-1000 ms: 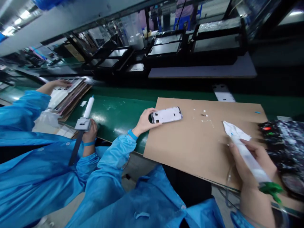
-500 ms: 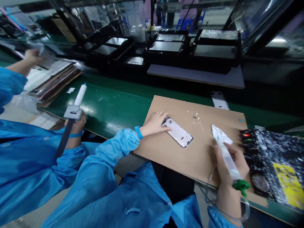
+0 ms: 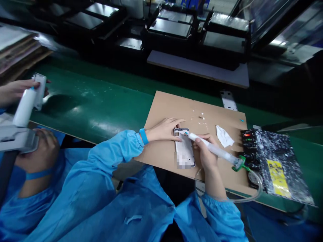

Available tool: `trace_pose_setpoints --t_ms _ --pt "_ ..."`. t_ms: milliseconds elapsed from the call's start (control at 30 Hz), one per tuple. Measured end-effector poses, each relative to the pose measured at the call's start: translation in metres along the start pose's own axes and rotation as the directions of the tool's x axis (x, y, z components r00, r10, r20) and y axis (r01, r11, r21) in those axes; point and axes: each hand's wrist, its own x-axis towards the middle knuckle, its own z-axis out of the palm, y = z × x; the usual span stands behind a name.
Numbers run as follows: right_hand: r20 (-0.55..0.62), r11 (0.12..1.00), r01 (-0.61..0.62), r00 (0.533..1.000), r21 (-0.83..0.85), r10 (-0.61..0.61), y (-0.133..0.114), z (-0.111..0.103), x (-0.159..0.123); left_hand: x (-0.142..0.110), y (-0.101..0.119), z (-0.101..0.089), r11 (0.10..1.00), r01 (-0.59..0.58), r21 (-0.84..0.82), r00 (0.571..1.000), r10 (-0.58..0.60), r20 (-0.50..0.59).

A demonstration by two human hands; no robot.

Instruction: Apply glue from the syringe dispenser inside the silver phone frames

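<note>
A phone housing (image 3: pixel 185 148) with a pale inner face lies on a cardboard sheet (image 3: pixel 161 148); a blurred patch covers its lower left. My left hand (image 3: pixel 165 131) grips its upper left edge, thumb on the near side and fingers reaching past the top. In my right hand (image 3: pixel 207 151) is a clear dispensing syringe (image 3: pixel 218 150) with a green cap and a hose, closed in the fingers. Its blue tip meets or hovers just over the housing's upper end; I cannot tell which. A crumpled white cloth (image 3: pixel 224 136) rests right of my right hand.
On the right stands a paint-spattered control box (image 3: pixel 282 161) with a yellow label. A metal plate (image 3: pixel 229 101) lies behind the cardboard, near a raised board (image 3: pixel 196 69). At left, a co-worker's hands hold a glue gun (image 3: pixel 21 129) and a white part (image 3: pixel 39 92).
My right hand has swung left, bringing the syringe from the cloth to the housing. The housing now stands more upright in view under my left hand. The co-worker has brought a white part to the gun.
</note>
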Motion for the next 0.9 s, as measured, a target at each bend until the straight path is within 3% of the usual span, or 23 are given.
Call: trace_pose_setpoints --t_ms 367,900 --pt "-0.025 0.982 0.030 0.999 -0.185 -0.036 0.017 0.005 0.002 0.001 0.002 -0.001 1.000 -0.010 -0.008 1.000 0.011 0.017" --pt "-0.009 0.973 0.055 0.998 -0.223 -0.059 0.011 0.010 0.002 0.001 -0.001 0.001 1.000 -0.017 -0.009 1.000 0.018 0.013"
